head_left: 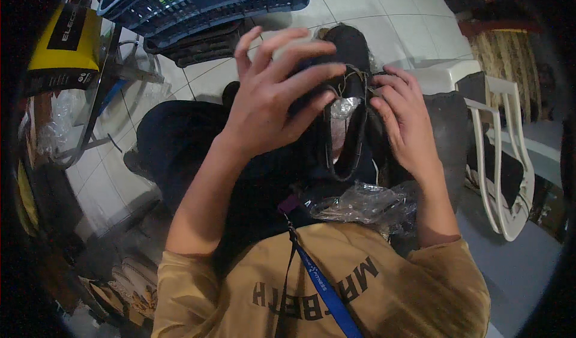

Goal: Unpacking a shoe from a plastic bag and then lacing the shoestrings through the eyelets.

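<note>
A dark shoe [358, 86] rests over my lap with its toe pointing away from me and its opening facing up. Crinkled clear plastic [345, 107] sits inside the opening, above a pale insole. My right hand [403, 107] grips the shoe's right side, fingertips at the rim near the laces. On the other side, my left hand [279, 86] has its fingers spread, with index finger and thumb tips close to the shoe's left edge. Whether those tips touch the shoe is hard to see.
A clear plastic bag [366, 206] lies crumpled on my lap. Beyond my knees stands a blue plastic crate [210, 8] atop a black one. A white plastic chair [510, 158] is at right. A yellow and black bag [66, 44] is at far left, by a metal frame.
</note>
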A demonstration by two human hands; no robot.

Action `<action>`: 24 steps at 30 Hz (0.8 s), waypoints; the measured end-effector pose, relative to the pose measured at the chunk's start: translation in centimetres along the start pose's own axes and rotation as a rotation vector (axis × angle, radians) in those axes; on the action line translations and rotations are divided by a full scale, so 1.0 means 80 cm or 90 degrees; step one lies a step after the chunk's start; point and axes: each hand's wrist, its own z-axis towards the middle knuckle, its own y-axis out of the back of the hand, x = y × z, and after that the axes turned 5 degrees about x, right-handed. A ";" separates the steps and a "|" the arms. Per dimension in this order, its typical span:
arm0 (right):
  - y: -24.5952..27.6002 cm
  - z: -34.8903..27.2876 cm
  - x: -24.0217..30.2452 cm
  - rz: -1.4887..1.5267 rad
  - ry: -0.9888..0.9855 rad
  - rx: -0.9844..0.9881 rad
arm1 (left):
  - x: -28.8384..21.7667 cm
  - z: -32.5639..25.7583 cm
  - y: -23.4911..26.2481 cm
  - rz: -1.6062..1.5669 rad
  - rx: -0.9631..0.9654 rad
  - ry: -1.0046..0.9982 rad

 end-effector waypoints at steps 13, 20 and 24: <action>0.006 -0.012 -0.003 0.119 -0.031 0.052 | 0.012 -0.013 0.000 -0.311 0.194 0.045; -0.005 0.018 0.010 0.315 -0.047 0.065 | 0.001 -0.005 -0.022 -0.261 0.028 0.097; 0.001 0.027 0.013 0.262 -0.057 0.092 | 0.012 -0.009 -0.021 -0.251 0.057 0.101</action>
